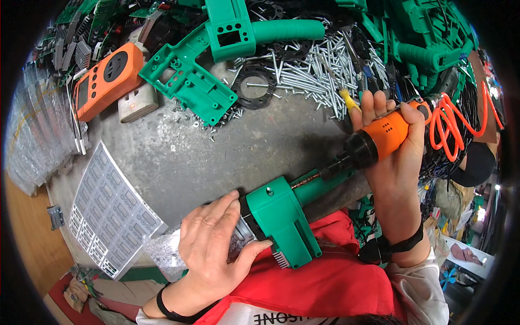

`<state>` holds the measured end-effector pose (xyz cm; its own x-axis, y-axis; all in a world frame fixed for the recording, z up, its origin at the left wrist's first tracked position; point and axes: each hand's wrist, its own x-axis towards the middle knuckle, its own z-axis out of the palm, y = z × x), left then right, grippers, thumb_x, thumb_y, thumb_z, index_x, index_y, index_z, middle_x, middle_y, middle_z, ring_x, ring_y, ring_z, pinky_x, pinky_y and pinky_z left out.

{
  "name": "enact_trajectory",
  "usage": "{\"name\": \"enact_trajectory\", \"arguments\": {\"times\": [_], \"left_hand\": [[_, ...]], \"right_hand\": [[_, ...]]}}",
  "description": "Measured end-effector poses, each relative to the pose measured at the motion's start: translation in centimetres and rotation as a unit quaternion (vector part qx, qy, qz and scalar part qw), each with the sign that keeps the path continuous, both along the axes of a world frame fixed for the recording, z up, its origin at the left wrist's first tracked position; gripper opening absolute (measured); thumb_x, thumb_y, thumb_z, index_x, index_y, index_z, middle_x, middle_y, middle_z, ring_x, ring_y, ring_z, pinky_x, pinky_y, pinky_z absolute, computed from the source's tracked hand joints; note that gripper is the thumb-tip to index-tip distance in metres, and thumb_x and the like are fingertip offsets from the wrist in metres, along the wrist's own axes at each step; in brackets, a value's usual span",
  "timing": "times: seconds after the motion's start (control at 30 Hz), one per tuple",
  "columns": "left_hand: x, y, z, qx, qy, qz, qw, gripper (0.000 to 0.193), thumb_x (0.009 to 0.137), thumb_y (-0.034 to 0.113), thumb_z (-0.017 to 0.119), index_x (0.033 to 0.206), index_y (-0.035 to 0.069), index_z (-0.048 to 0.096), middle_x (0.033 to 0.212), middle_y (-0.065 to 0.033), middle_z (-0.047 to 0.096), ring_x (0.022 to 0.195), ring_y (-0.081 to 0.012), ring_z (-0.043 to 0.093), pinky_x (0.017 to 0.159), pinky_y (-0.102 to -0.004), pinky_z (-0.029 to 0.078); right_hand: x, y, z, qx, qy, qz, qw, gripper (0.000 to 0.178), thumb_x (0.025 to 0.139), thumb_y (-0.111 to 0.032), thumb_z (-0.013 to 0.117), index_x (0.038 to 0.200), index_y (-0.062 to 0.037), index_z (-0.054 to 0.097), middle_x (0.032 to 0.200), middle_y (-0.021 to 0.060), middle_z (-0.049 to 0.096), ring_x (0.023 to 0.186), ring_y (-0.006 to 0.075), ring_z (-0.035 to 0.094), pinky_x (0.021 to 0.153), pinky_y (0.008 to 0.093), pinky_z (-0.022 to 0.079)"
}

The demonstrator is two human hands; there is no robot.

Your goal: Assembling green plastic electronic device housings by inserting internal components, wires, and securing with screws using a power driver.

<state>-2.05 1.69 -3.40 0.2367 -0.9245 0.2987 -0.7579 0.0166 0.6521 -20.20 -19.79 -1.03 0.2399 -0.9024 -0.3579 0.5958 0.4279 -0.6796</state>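
My right hand (400, 168) grips an orange and black power screwdriver (385, 134), fingers wrapped round its body. Its long bit (306, 180) points down and left, with the tip at the upper side of a green plastic housing (277, 208); whether it sits in a screw hole I cannot tell. My left hand (208, 244) is closed round the silvery and black end (245, 228) of the housing, thumb along its lower edge. A green handle (325, 187) extends from the housing to the right, partly behind the screwdriver. A row of pale pins (281, 259) sticks out below.
A pile of long screws (314, 73) lies at the back, beside a black ring (253, 86) and green half-shells (189, 81). An orange meter-like device (108, 81) and a sticker sheet (116, 211) are at left. An orange coiled cord (447, 127) runs right from the screwdriver.
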Motion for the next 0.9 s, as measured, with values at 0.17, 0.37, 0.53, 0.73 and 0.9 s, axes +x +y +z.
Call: {"name": "enact_trajectory", "arguments": {"times": [0.17, 0.37, 0.53, 0.73, 0.9], "left_hand": [[0.1, -0.5, 0.1, -0.007, -0.007, -0.011, 1.000, 0.062, 0.069, 0.033, 0.083, 0.110, -0.007, 0.061, 0.112, -0.0231, 0.067, 0.092, -0.0370, 0.066, 0.085, -0.0433, 0.049], [-0.2, 0.8, 0.3, 0.001, -0.026, 0.009, 1.000, 0.062, 0.081, 0.039, 0.077, 0.125, -0.001, 0.060, 0.113, -0.0216, 0.064, 0.099, -0.0402, 0.058, 0.086, -0.0462, 0.045], [-1.0, 1.6, 0.1, 0.061, -0.022, 0.022, 0.998, 0.059, 0.082, 0.032, 0.078, 0.125, -0.003, 0.059, 0.106, -0.0235, 0.061, 0.097, -0.0418, 0.055, 0.087, -0.0483, 0.043], [-1.3, 2.3, 0.7, 0.116, -0.005, 0.025, 0.993, 0.066, 0.081, 0.034, 0.077, 0.132, -0.001, 0.053, 0.119, -0.0250, 0.057, 0.109, -0.0417, 0.052, 0.097, -0.0490, 0.040], [-1.1, 3.1, 1.1, 0.173, -0.122, 0.032, 0.977, 0.077, 0.076, 0.037, 0.077, 0.138, 0.003, 0.049, 0.127, -0.0254, 0.055, 0.115, -0.0438, 0.049, 0.102, -0.0520, 0.036]], "right_hand": [[0.1, 0.1, 1.0, -0.032, 0.051, -0.027, 0.998, 0.019, 0.090, -0.028, 0.060, 0.092, -0.0095, 0.054, 0.107, 0.0115, 0.066, 0.112, 0.0301, 0.061, 0.101, 0.0478, 0.047], [0.8, 0.9, 2.0, -0.027, -0.021, 0.023, 0.999, 0.029, 0.093, -0.032, 0.059, 0.104, -0.0058, 0.058, 0.117, 0.0156, 0.064, 0.109, 0.0272, 0.062, 0.097, 0.0437, 0.049], [-6.9, -2.3, 10.8, -0.325, 0.121, 0.021, 0.938, 0.037, 0.094, -0.035, 0.057, 0.112, -0.0028, 0.056, 0.116, 0.0214, 0.064, 0.109, 0.0309, 0.064, 0.094, 0.0464, 0.052], [-24.8, -13.3, 22.4, -0.441, 0.479, -0.312, 0.692, 0.028, 0.092, -0.026, 0.067, 0.104, 0.0000, 0.064, 0.093, 0.0124, 0.072, 0.087, 0.0210, 0.070, 0.073, 0.0306, 0.056], [-39.2, -27.0, 22.2, -0.349, 0.586, -0.481, 0.550, 0.043, 0.077, -0.035, 0.079, 0.100, 0.0004, 0.069, 0.088, 0.0047, 0.070, 0.079, 0.0187, 0.064, 0.077, 0.0342, 0.050]]}}
